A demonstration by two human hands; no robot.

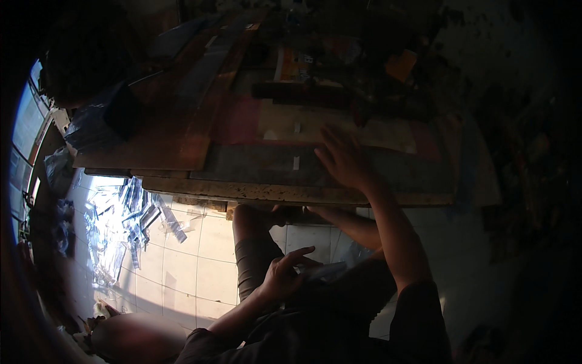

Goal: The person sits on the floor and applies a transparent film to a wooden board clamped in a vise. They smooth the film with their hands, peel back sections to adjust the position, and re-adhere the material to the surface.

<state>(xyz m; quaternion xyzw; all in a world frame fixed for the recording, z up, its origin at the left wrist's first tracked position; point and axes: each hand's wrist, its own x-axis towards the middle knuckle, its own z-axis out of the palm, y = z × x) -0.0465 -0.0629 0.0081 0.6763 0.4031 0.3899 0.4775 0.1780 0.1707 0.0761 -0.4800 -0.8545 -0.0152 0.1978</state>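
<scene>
My right hand [342, 159] reaches over the worktable [242, 164] with its fingers spread, touching or just above the surface; nothing shows in it. Left of its fingertips, a small pale strip [297, 127] lies on a beige sheet [276, 124]. Nearer the front edge is another small whitish strip [296, 162]. Over my lap, my left hand [284, 274] seems to be closed on a clear plastic piece [327, 270]. Its thumb sticks out, and the dim light partly hides its grip.
A brown board [176, 136] covers the table's left side. Behind the beige sheet lies a dark bar [297, 92]. An orange piece [401, 65] lies at the back right. Shiny plastic strips [121, 218] are heaped on the tiled floor [182, 267] at left.
</scene>
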